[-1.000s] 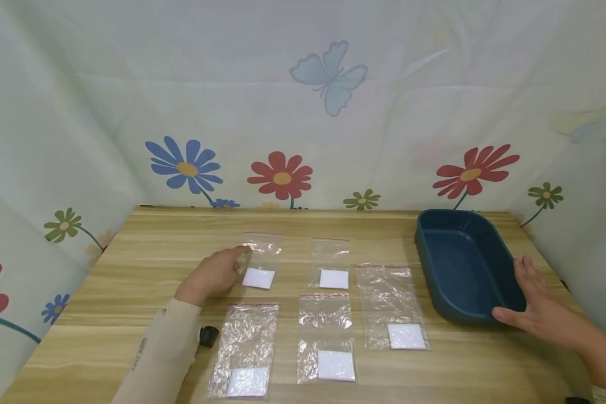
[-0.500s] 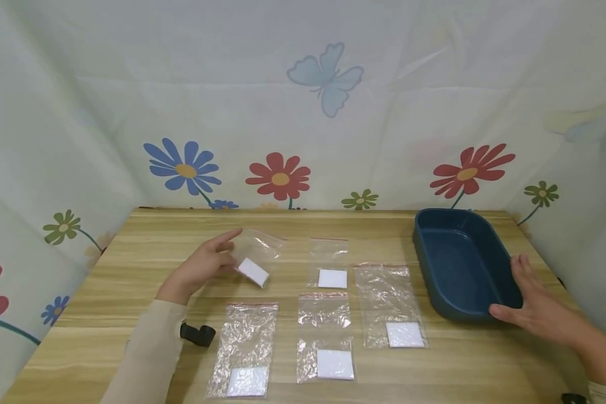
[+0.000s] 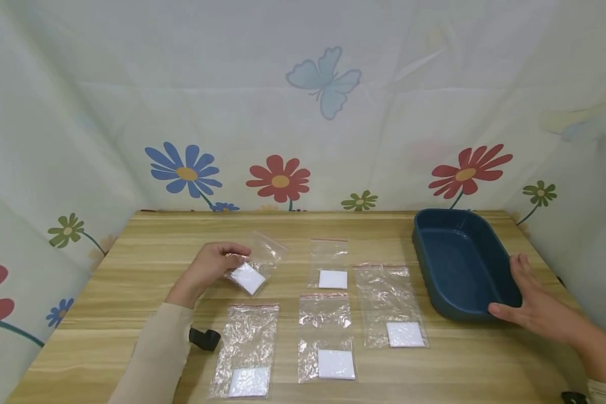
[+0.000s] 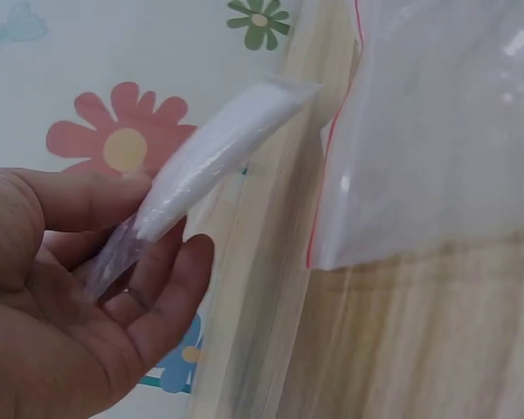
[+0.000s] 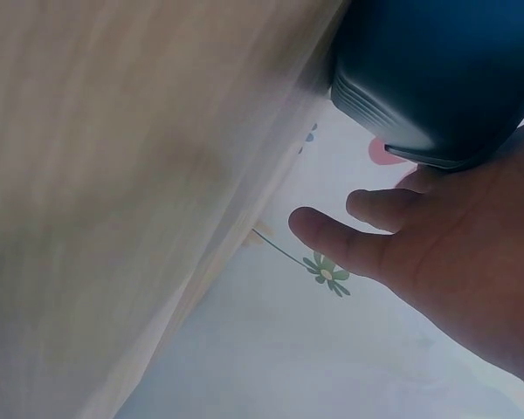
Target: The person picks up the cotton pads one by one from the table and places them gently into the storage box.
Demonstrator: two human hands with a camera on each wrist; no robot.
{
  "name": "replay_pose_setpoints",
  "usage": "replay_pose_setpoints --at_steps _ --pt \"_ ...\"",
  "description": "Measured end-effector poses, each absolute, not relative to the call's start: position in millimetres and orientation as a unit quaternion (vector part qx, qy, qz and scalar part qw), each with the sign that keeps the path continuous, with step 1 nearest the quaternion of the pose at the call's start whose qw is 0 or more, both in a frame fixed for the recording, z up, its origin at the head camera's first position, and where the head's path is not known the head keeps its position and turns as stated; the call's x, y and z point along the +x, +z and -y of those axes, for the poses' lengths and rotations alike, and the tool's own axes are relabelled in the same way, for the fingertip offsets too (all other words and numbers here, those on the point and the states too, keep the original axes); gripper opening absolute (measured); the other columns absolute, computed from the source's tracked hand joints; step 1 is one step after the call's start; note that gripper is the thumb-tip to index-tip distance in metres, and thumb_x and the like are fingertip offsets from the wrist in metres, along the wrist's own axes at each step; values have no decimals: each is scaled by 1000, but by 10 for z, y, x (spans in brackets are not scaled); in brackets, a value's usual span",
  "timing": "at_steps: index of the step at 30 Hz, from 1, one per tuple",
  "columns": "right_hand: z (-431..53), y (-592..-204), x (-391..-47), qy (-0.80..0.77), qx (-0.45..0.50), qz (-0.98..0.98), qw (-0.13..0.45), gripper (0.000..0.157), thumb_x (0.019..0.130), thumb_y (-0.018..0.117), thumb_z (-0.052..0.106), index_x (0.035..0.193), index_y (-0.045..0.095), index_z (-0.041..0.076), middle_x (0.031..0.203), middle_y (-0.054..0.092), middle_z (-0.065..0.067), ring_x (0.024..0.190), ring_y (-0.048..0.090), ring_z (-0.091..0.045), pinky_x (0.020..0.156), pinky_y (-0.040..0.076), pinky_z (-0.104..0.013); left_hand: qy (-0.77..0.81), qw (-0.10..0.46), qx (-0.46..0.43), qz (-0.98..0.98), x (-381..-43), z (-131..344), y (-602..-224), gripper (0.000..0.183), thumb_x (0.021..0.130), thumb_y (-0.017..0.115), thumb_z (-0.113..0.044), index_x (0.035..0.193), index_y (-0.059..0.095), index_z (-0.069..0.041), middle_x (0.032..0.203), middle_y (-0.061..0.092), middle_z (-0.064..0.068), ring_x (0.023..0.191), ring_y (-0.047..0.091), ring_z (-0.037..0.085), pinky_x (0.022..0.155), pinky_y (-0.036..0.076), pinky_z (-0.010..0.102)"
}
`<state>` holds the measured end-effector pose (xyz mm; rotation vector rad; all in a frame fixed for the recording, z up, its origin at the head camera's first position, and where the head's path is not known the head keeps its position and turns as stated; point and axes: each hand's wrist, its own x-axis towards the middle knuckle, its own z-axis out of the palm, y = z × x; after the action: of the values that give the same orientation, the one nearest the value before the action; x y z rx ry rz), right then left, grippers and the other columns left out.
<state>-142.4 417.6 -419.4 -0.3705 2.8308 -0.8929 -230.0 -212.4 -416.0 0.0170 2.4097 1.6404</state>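
Note:
My left hand (image 3: pixel 209 265) pinches a small clear zip bag (image 3: pixel 270 250) at the back left of the table, thumb and fingers on its lower corner. Inside this bag is a white rectangular piece (image 3: pixel 248 278). In the left wrist view the bag's white-filled end (image 4: pixel 218 153) stands edge-on between thumb and fingers, tilted up from the tabletop. On the right, my right hand (image 3: pixel 545 308) rests against the outer side of a dark blue rectangular basin (image 3: pixel 434 286), its fingers extended and the thumb at the near corner. The right wrist view shows several fingers straight beside the basin (image 5: pixel 437 70).
Several more clear zip bags, each with a white piece, lie flat: one at back centre (image 3: pixel 329 252), one at front left (image 3: pixel 249 336), one at front centre (image 3: pixel 325 311) and one beside the basin (image 3: pixel 386 294). A flower-printed cloth (image 3: pixel 222 101) hangs behind the wooden table (image 3: pixel 146 269).
My left hand drew back leftward, then came in again and now pinches the back-left bag, which has turned askew and tilted. The right hand has stayed at the basin.

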Motion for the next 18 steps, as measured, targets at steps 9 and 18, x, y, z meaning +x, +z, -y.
replay_pose_setpoints --at_steps 9,18 --pt "-4168 -4186 -1395 -307 -122 -941 79 112 97 67 33 150 -20 -11 153 -32 -35 140 -27 -52 103 -5 -77 589 68 18 -805 -2285 2091 -4114 34 94 60 2 127 63 7 117 67 17 97 60 19 76 51 26" --pt "-4183 -4200 -1434 -313 -122 -938 83 113 96 69 31 151 -21 -9 154 -32 -33 140 -25 -53 103 -3 -78 742 87 21 -665 -2272 2119 -4111 52 97 51 9 148 48 -1 140 57 11 109 61 15 81 51 21"
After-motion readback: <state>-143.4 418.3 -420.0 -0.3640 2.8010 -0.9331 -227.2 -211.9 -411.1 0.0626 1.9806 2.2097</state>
